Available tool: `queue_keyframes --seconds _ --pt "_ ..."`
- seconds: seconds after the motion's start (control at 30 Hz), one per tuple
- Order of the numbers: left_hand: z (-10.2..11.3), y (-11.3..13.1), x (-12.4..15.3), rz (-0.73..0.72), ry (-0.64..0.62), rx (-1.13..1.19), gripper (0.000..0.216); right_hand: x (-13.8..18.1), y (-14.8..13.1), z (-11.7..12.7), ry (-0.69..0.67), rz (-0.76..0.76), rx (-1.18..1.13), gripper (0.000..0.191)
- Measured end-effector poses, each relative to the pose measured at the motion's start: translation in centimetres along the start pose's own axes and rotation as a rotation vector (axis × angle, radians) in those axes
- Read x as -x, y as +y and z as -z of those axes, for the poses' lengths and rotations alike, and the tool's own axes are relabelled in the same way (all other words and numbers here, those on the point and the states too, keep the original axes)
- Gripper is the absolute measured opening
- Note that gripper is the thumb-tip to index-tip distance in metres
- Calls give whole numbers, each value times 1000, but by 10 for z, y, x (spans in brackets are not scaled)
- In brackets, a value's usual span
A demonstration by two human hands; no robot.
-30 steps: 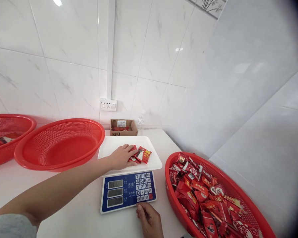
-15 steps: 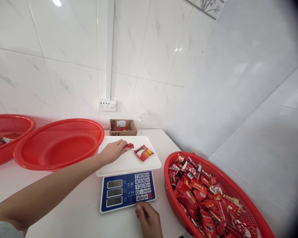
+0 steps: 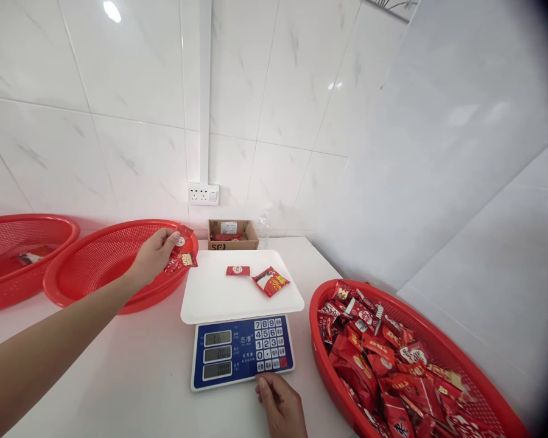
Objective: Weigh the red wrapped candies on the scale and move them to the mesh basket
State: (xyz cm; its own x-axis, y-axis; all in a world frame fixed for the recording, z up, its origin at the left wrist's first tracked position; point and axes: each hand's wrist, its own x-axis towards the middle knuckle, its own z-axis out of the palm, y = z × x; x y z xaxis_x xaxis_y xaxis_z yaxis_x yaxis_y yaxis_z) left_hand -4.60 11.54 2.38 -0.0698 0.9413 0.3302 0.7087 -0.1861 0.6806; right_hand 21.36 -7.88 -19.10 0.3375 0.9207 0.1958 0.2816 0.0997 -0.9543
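Observation:
My left hand [image 3: 158,254] is closed on a few small red snack packets [image 3: 181,258], above the right rim of the middle red basket [image 3: 119,292]. On the white tray of the digital scale [image 3: 243,351] lie a small flat red packet [image 3: 238,271] and a larger red packet [image 3: 271,281] with yellow print. My right hand [image 3: 281,404] is at the scale's front edge, fingers curled and thumb tip by the lower keys. Nothing shows in it.
To the right, a red basket [image 3: 317,340] is heaped with red packets. Another red basket [image 3: 27,292] stands far left with a packet inside. A small cardboard box [image 3: 232,245] and a clear plastic bottle [image 3: 264,228] are behind the scale, near the wall.
My left hand has moved left from the tray to over the middle basket, carrying packets. The small flat packet now lies uncovered on the tray. My right hand stays by the scale.

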Motion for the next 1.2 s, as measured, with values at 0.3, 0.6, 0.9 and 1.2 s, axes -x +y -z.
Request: queue_keyframes --seconds 0.3,0.6,0.9,1.2 --pt "29 -28 -4 30 12 -169 28 0 -2 2 -17 -6 9 51" --pt "-45 -5 10 -304 -322 -230 40 0 -5 1 -11 12 11 50" --pt "-149 71 11 -369 -512 -311 42 0 -4 -1 15 42 57 54" --pt "-193 118 36 -530 -595 -402 43 -1 -1 -4 25 88 86 57"
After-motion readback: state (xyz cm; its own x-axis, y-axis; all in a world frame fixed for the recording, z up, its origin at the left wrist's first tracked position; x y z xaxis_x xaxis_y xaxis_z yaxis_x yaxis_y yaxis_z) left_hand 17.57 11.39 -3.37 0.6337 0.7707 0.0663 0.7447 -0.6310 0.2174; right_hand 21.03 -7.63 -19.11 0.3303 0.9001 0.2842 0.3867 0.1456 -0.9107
